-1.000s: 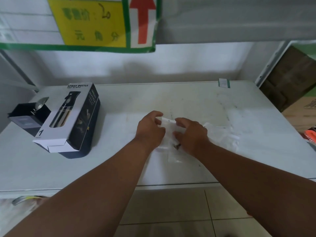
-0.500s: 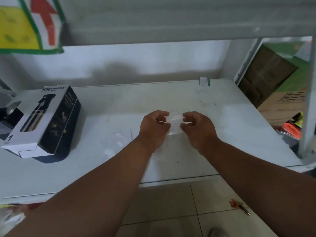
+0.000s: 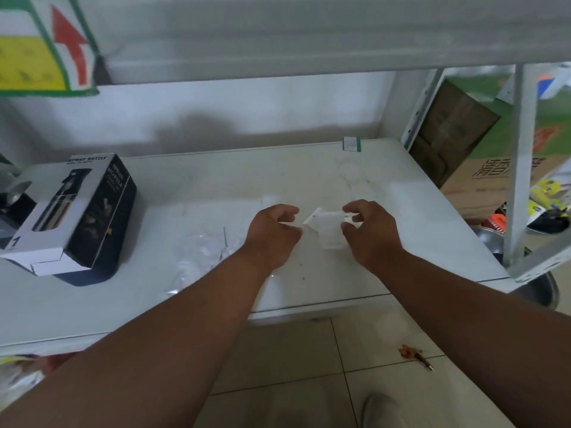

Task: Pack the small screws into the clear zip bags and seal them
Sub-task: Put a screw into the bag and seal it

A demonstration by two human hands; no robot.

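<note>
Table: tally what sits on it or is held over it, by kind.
Zip bag in hand: 1
Loose bags in a pile: number unclear
Spray bottle box: 1
Black holder, far left: 1
Total: 3, plus the pile

A white table with a scuffed, smudged top stands against a pale wall, where a soft shadow falls. Above it runs a grey shelf, and a sign with a yellow panel, green border and 1 red arrow hangs at the upper left. A small green-edged label sits at the table's far edge. To the right rise pale metal shelf posts, with brown cardboard boxes behind them. The floor is pale tile with dark grout lines; a reddish smear beside what may be a pen lies on it. Light is dim and even.
</note>
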